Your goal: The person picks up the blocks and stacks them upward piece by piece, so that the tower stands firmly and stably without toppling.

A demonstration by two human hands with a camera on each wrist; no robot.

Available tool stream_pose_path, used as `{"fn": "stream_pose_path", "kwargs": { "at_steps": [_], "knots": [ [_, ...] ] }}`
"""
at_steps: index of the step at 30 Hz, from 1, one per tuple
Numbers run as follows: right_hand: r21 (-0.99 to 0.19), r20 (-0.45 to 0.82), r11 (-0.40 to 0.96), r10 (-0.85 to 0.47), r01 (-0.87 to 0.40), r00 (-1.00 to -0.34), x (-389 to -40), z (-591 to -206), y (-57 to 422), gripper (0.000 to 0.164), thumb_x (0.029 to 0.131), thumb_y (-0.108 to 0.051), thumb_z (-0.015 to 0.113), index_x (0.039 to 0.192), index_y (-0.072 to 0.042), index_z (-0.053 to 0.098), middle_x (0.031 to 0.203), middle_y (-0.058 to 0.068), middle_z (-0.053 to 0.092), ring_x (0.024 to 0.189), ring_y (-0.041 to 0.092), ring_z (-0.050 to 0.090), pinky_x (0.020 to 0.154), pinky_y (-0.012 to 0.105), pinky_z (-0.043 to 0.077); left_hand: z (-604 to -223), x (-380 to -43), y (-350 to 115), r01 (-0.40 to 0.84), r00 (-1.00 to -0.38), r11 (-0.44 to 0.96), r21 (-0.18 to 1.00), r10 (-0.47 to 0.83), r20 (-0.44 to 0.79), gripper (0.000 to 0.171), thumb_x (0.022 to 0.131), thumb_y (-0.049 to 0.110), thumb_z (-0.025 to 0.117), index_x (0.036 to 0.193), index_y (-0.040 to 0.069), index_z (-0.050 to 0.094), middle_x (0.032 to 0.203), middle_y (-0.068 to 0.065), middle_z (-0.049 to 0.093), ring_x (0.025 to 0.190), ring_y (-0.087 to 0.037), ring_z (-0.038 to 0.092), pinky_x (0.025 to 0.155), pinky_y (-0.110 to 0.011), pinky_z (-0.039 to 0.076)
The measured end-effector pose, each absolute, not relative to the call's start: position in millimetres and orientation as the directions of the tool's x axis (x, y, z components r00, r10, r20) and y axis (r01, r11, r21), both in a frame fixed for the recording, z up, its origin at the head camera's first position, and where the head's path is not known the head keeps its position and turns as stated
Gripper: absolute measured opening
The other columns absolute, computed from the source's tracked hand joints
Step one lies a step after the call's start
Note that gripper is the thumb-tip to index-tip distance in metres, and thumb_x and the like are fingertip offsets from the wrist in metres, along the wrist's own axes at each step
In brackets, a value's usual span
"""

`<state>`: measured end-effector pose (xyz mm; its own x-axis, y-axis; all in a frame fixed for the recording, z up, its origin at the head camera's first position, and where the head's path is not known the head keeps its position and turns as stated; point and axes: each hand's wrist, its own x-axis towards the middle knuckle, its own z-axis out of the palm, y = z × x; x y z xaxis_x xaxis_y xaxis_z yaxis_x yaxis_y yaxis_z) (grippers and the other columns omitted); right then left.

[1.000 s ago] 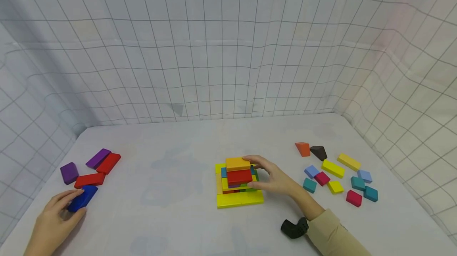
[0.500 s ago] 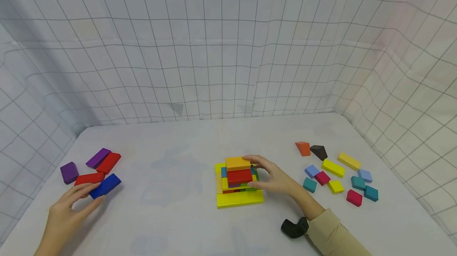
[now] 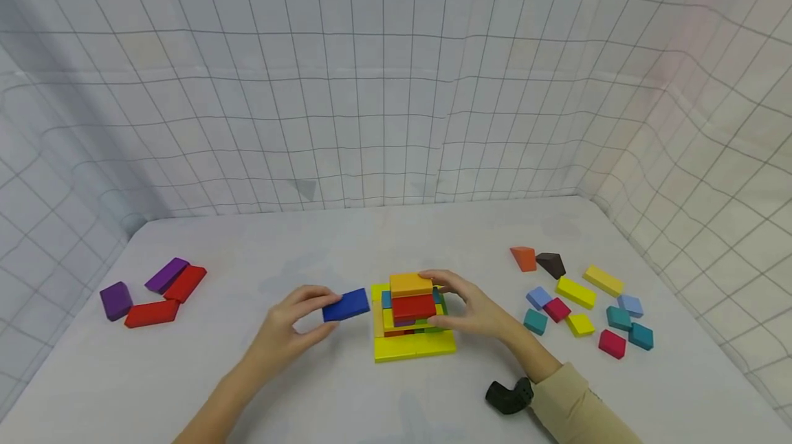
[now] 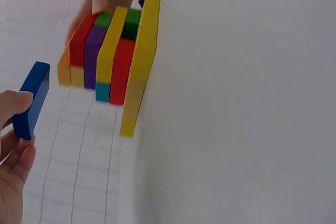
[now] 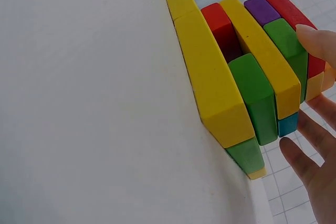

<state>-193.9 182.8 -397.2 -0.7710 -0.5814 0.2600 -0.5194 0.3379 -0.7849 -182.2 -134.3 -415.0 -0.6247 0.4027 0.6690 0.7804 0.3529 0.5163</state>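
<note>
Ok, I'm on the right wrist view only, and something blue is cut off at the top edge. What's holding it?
Observer: The left hand is pinching it; it's a blue block.
Operator: Does it touch the stack?
Observer: No, the left wrist view shows a clear gap between them.
Operator: And is anything lying near the right sleeve, which I can't see?
Observer: Yes, the head view shows a black curved piece on the table beside it.
</note>
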Motion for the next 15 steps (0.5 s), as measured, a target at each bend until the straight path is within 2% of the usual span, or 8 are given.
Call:
{"fn": "stream_pose_path", "kwargs": {
  "at_steps": [6, 15],
  "knots": [
    [-0.783, 0.268, 0.330, -0.586, -0.528, -0.764, -193.9, -397.1, 182.3, 0.061, 0.078, -0.001, 0.068, 0.132, 0.003, 0.040, 0.135, 0.017, 0.043, 0.119, 0.028, 0.043, 0.094, 0.054, 0.039, -413.4, -185.2, -93.1, 0.840, -0.537, 0.249, 0.483, 0.510, 0.672, 0.042, 0.066, -0.007, 0.075, 0.107, 0.001, 0.065, 0.107, -0.010, 0.057, 0.094, -0.020, 0.054, 0.083, -0.014, 0.046],
    [-0.774, 0.289, 0.315, -0.595, -0.549, -0.750, -194.3, -397.9, 182.9, 0.061, 0.078, 0.001, 0.068, 0.132, 0.003, 0.039, 0.134, 0.018, 0.043, 0.118, 0.027, 0.044, 0.094, 0.053, 0.040, -415.7, -189.9, -71.9, 0.874, -0.486, 0.295, 0.386, 0.572, 0.661, 0.041, 0.070, -0.001, 0.076, 0.109, 0.002, 0.064, 0.111, -0.011, 0.052, 0.096, -0.020, 0.051, 0.079, -0.023, 0.050]
  ]
}}
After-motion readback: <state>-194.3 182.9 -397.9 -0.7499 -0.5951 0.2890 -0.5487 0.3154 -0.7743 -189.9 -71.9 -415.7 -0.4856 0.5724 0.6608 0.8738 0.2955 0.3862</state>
